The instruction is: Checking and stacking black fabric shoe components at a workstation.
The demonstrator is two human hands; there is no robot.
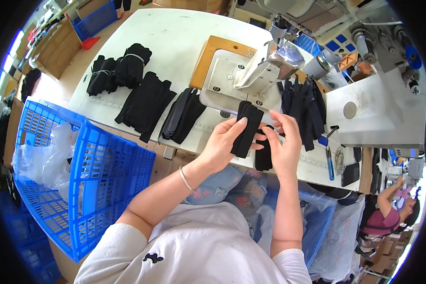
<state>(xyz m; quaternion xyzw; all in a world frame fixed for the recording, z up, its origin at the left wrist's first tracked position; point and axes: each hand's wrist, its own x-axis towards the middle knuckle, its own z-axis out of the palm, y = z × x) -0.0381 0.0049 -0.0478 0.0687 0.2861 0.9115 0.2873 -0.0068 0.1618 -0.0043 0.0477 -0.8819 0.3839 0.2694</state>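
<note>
Black fabric strips (247,132) sit stacked in the left hand (222,139), its thumb pressed on top and fingers wrapped beneath, in the head view, just before an industrial sewing machine (270,68) on a white worktable (175,28). The right hand (287,146) is half-curled beside them, thumb and fingertips close together — whether it pinches the black piece (264,159) just below cannot be told. More black bundles (146,105) lie to the left, beyond a blue plastic crate (111,175). Good handling likely means steady, even thumb pressure — edges flush, ends level, nothing slipping askew.
</note>
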